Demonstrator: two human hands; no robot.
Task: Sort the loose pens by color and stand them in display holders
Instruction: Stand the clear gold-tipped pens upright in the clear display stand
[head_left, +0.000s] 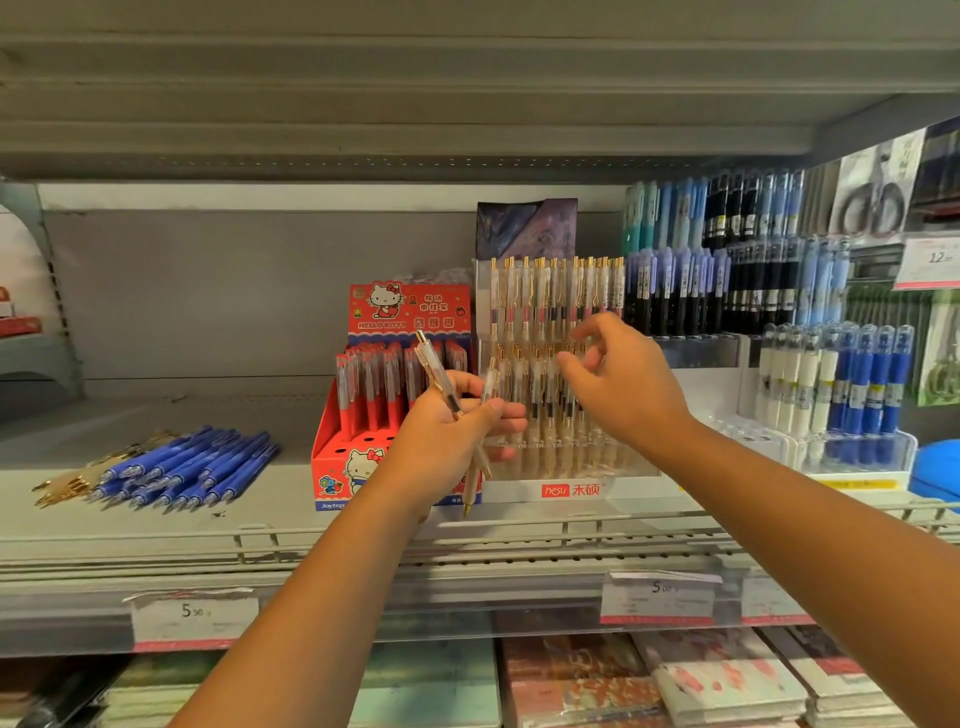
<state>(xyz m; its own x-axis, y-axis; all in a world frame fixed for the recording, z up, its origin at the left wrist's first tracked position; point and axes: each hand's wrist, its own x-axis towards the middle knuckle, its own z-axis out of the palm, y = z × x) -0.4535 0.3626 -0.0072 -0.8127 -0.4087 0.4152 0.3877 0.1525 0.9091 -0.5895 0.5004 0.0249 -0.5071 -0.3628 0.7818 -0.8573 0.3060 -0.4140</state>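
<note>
The left hand (457, 431) grips two cream-and-gold pens (436, 370) in curled fingers: one juts toward eleven o'clock, the other hangs toward six. At its two o'clock the right hand (618, 384) hovers with fingers spread and holding nothing, just before the clear display holder (511, 491).

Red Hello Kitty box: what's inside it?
Red pens stand upright in its back rows; some front holes are empty. The left hand, holding gold-clip pens, covers its right part.
</note>
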